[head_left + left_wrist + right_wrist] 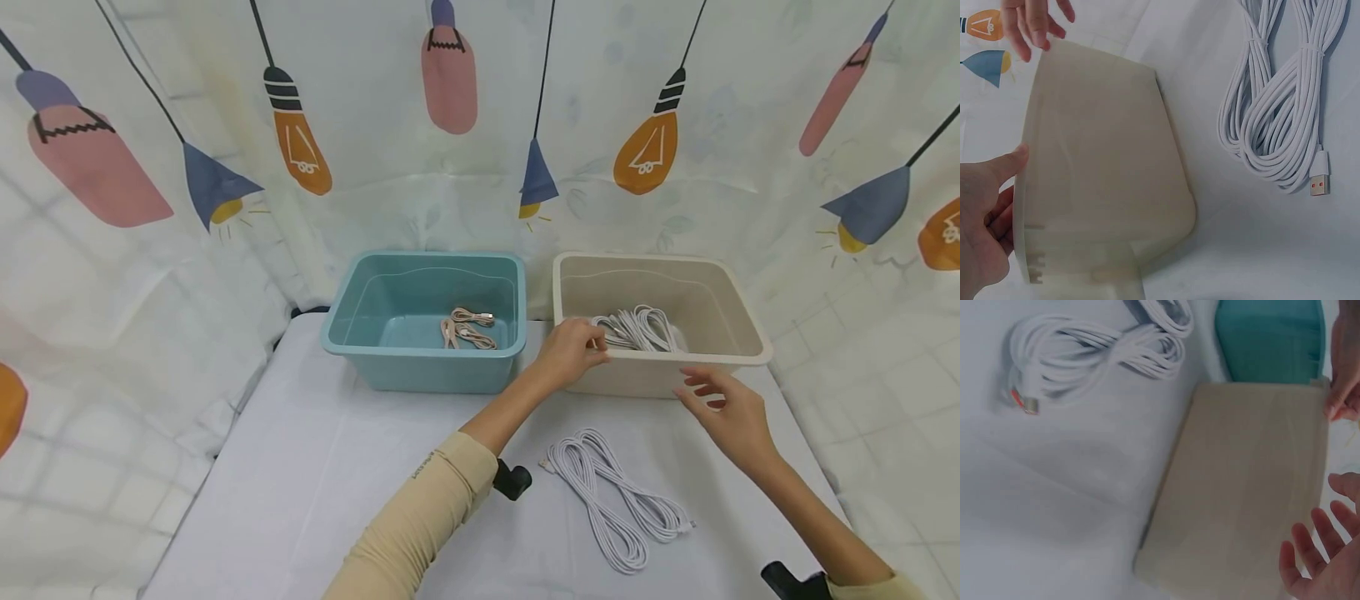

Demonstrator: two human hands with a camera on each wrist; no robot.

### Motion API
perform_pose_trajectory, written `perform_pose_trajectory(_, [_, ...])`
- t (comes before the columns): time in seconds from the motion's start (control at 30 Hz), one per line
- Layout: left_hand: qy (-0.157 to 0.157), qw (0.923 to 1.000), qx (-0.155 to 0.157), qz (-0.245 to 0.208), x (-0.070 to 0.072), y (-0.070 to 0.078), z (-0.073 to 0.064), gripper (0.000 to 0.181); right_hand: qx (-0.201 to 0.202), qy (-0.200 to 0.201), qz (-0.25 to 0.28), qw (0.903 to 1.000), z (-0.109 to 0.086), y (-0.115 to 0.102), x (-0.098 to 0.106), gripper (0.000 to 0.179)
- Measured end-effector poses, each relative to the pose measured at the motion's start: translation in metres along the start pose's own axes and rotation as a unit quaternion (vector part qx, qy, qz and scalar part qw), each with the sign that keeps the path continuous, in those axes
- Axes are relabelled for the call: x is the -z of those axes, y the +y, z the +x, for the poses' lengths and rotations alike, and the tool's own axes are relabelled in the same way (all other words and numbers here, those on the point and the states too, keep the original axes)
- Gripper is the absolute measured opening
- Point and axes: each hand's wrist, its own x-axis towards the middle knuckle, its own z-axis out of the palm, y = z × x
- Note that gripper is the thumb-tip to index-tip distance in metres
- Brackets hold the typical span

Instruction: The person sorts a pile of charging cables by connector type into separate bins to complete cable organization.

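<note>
A beige plastic bin [720, 354] holds several white coiled cables [647, 329]. My left hand [573, 352] is at its front rim near the left corner; in the left wrist view the thumb lies outside the rim and the curled fingers lie behind it. My right hand [731, 417] hovers by the bin's front right side, fingers spread and loosely bent, holding nothing. In the right wrist view, the right hand [1329, 556] is beside the rim. Two bundled white USB cables [600, 492] lie on the table in front of the bin.
A teal bin [427, 367] stands left of the beige one, with beige cable bundles [472, 327] inside. White cloth covers the table [300, 483]. A curtain [480, 192] printed with lamps hangs behind and along both sides.
</note>
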Motion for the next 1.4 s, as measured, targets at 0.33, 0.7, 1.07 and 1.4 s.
perform_pose_trajectory(0.33, [0.000, 1.0000, -0.001, 0.000, 0.000, 0.000, 0.000, 0.014, 0.000, -0.065, 0.009, 0.9978, -0.028, 0.007, -0.034, 0.040])
perform_pose_trajectory(0.7, [0.004, 1.0000, -0.002, 0.004, -0.001, 0.000, -0.001, 0.014, -0.025, -0.159, 0.052, 0.9857, -0.057, 0.021, -0.070, 0.040])
perform_pose_trajectory(1.07, [0.002, 1.0000, 0.005, -0.005, -0.001, 0.000, -0.001, 0.014, -0.034, -0.231, 0.103, 0.9668, -0.069, 0.025, -0.090, 0.048])
perform_pose_trajectory(1.4, [0.006, 0.9999, 0.004, -0.014, -0.001, 0.000, -0.001, 0.014, -0.064, -0.258, 0.074, 0.9611, -0.074, 0.024, -0.102, 0.067])
